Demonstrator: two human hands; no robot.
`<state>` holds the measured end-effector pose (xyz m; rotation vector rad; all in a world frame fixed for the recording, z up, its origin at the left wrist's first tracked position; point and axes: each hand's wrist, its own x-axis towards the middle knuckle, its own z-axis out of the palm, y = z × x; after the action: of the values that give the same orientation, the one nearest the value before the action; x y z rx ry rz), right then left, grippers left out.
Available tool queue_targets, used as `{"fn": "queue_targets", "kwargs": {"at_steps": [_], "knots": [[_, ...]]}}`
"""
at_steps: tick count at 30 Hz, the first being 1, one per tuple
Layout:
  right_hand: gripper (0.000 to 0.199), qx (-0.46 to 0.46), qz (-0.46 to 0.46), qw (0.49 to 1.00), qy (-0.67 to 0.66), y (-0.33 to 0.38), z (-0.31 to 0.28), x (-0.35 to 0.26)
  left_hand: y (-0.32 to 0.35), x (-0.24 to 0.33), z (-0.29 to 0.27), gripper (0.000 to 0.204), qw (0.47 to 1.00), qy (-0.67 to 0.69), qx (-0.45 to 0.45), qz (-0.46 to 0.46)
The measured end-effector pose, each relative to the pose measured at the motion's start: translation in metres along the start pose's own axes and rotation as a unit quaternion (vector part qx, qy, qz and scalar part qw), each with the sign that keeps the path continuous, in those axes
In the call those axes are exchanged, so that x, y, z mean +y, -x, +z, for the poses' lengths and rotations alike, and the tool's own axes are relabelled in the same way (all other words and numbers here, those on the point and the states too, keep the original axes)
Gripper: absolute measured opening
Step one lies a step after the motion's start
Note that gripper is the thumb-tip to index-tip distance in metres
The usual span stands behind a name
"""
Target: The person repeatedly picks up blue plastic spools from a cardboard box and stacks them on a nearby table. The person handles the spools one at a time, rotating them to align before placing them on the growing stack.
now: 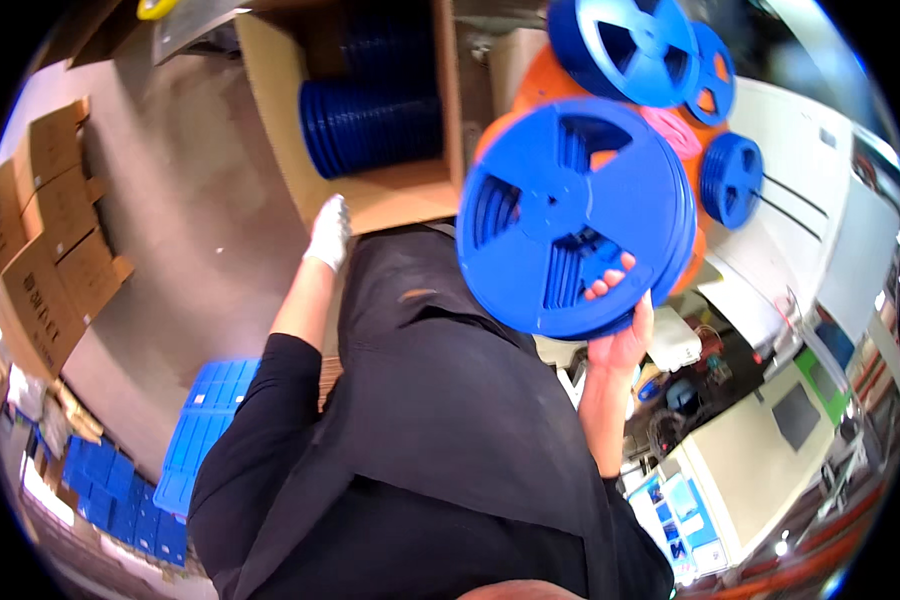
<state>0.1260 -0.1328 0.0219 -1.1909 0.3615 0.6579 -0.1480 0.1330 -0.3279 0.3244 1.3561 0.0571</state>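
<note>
Several stacked, round blue plastic reels (pixel 615 205) are raised at front right | bare right hand (pixel 618 346) clamps their rim, fingers (pixel 612 278) through a cutout | white-gloved left hand (pixel 329 234) is beside open brown cardboard box (pixel 400 203), grip: cannot tell

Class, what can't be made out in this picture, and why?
In the head view:
How many blue reels the right hand holds: the front reel hides those behind.
Whether the gloved left hand touches the cardboard box: its own back hides any contact.
The box's far end: cut off by the top edge.
</note>
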Motion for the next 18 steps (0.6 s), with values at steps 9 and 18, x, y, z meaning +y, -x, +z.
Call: {"fn": "queue_targets", "kwargs": {"at_steps": [9,18], "knots": [[0.050,-0.227,-0.055,0.938,-0.257,-0.007,-0.055,-0.023,0.105,0.069,0.115,0.044,0.952,-0.071,-0.131,0.267],[0.048,-0.304,-0.057,0.904,-0.297,-0.014,-0.037,-0.039,0.194,0.097,0.171,0.037,0.865,-0.096,-0.166,0.464]]}}
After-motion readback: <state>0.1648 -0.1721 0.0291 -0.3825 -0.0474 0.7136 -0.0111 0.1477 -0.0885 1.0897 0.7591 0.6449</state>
